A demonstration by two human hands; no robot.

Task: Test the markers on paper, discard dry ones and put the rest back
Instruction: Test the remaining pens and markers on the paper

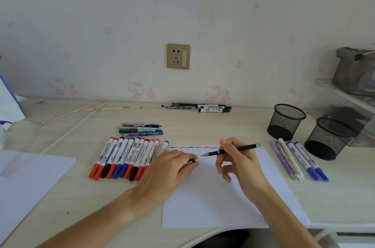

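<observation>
A white test sheet (pixel 223 197) lies at the desk's front, with red, blue and black squiggles along its top edge. My right hand (pixel 236 158) grips a slim black pen (pixel 233 149), its tip pointing left just over the paper. My left hand (pixel 172 166) rests on the sheet's left edge and holds a small black cap (pixel 190 162). A row of several whiteboard markers (pixel 125 156) with red, blue and black caps lies left of the sheet. Several pens and blue markers (pixel 298 158) lie to its right.
Two black mesh pen cups (pixel 286 120) (pixel 326 138) stand at the right. Several coloured pens (pixel 141 129) lie behind the marker row, and black pens and markers (pixel 196 107) sit by the wall. Another sheet (pixel 30 174) and a pink cable (pixel 60 124) lie left.
</observation>
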